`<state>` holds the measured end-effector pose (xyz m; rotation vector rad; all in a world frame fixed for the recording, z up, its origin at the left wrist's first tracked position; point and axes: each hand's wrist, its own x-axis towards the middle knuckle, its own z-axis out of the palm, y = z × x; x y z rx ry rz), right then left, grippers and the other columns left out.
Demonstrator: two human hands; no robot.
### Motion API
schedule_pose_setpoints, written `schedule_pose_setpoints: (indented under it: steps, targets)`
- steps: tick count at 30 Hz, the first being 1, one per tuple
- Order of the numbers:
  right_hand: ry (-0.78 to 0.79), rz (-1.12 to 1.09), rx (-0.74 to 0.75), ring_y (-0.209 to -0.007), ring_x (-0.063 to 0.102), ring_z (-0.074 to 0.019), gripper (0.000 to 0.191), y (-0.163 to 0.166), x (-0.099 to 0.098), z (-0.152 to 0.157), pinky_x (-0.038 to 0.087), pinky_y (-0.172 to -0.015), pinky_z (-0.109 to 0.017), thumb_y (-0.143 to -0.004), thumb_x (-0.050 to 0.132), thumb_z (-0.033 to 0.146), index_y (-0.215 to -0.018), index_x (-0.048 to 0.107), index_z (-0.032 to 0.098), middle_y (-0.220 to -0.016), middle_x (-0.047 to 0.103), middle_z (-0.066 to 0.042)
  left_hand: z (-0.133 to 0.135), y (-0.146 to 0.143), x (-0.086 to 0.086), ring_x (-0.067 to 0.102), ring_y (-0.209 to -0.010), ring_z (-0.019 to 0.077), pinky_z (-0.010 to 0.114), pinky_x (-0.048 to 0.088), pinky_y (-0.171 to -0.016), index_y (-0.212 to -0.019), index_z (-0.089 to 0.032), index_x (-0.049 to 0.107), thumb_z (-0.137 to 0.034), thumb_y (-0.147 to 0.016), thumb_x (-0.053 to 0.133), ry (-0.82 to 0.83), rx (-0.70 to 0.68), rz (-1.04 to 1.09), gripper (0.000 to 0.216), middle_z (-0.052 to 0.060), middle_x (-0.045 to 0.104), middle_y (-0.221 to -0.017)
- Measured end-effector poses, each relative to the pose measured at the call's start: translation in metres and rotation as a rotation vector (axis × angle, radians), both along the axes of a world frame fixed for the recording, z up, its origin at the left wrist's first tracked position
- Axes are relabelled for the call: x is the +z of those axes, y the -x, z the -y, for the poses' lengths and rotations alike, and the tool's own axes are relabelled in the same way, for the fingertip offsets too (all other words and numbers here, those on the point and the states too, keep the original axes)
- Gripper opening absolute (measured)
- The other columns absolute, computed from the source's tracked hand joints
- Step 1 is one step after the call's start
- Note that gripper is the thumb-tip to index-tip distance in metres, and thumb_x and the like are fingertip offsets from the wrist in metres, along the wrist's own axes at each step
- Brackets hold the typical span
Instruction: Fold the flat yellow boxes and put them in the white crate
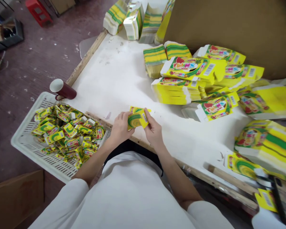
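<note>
Yellow-and-green printed carton (pixel 137 118) is sitting between both hands at the near edge of the white table (pixel 114 76), just above the wooden edge strip (pixel 97 117). Left hand (pixel 120 128) is gripping its left end, fingers curled round the card. Right hand (pixel 153 130) is pinching the right end, thumb on top by the barcode panel. Both hands are closing on the same piece; the carton is looking partly folded, though it's too small to tell how far.

White slotted basket (pixel 26 144) is sitting just left of the left forearm, off the table edge, and is holding a heap of small folded boxes (pixel 66 135) in the same print. Dark red mug (pixel 63 90) is lying tipped on its side at the table edge, touching the basket's far rim.

Stacks of flat carton blanks (pixel 178 90) are lying right of centre on the table, well apart from the hands. More stacks (pixel 264 146) are sitting at the far right, and bundles (pixel 138 20) are standing along the far end. Brown cardboard sheet (pixel 228 28) is standing behind them.
</note>
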<state>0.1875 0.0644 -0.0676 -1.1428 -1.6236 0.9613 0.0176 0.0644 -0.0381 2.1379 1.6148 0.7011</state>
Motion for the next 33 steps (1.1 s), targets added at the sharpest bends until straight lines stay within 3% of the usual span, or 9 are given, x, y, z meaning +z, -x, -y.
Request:
schedule_pose_setpoints:
  steps: [5, 8, 12, 17, 26, 33]
  targets:
    - [-0.093, 0.179, 0.077, -0.143, 0.046, -0.0265, 0.045, -0.008, -0.006, -0.003, 0.047, -0.112, -0.045, -0.100, 0.046, 0.032, -0.145, 0.052, 0.032, -0.156, 0.045, -0.007, 0.000, 0.014, 0.010, 0.064, -0.108, 0.0250, 0.038, 0.053, -0.093, -0.123, -0.020, 0.052, -0.017, -0.074, 0.071, -0.045, -0.051, 0.021, 0.053, 0.009, 0.066, -0.115]
    - [-0.076, 0.181, 0.118, -0.134, 0.055, -0.0265, 0.034, -0.018, -0.003, -0.007, 0.050, -0.108, -0.045, -0.100, 0.050, 0.036, -0.129, 0.067, 0.033, -0.148, 0.053, -0.008, -0.002, 0.019, 0.016, 0.067, -0.106, 0.0245, 0.036, 0.053, -0.092, -0.125, -0.019, 0.055, -0.021, -0.075, 0.072, -0.014, -0.093, 0.022, 0.053, 0.009, 0.069, -0.115]
    - [-0.068, 0.141, 0.244, -0.121, 0.063, -0.0261, 0.025, -0.032, 0.006, -0.016, 0.052, -0.104, -0.046, -0.095, 0.059, 0.037, -0.115, 0.075, 0.033, -0.137, 0.060, -0.008, -0.006, 0.020, 0.021, 0.070, -0.102, 0.0241, 0.035, 0.054, -0.089, -0.123, -0.020, 0.058, -0.024, -0.074, 0.073, 0.020, -0.142, 0.022, 0.052, 0.008, 0.071, -0.114]
    - [-0.042, 0.094, 0.154, -0.121, 0.062, -0.0268, 0.021, -0.024, 0.009, -0.016, 0.052, -0.102, -0.047, -0.092, 0.064, 0.033, -0.108, 0.077, 0.033, -0.135, 0.061, -0.008, -0.006, 0.018, 0.022, 0.070, -0.102, 0.0258, 0.037, 0.055, -0.089, -0.124, -0.018, 0.058, -0.021, -0.074, 0.072, -0.015, -0.107, -0.027, 0.053, 0.010, 0.072, -0.114]
    - [-0.066, 0.167, 0.123, -0.123, 0.062, -0.0265, 0.029, -0.018, 0.007, -0.011, 0.051, -0.104, -0.045, -0.098, 0.054, 0.034, -0.121, 0.070, 0.029, -0.133, 0.062, -0.012, -0.009, 0.024, 0.021, 0.068, -0.105, 0.0261, 0.037, 0.053, -0.093, -0.128, -0.018, 0.058, -0.022, -0.074, 0.072, -0.058, -0.108, -0.050, 0.056, 0.011, 0.071, -0.117]
    - [-0.100, 0.215, 0.251, -0.112, 0.064, -0.0257, 0.026, -0.032, 0.007, -0.016, 0.054, -0.098, -0.043, -0.098, 0.053, 0.035, -0.115, 0.071, 0.029, -0.124, 0.061, -0.011, -0.009, 0.022, 0.022, 0.068, -0.103, 0.0253, 0.037, 0.054, -0.092, -0.123, -0.019, 0.060, -0.021, -0.074, 0.073, -0.028, -0.149, -0.003, 0.051, 0.010, 0.071, -0.115]
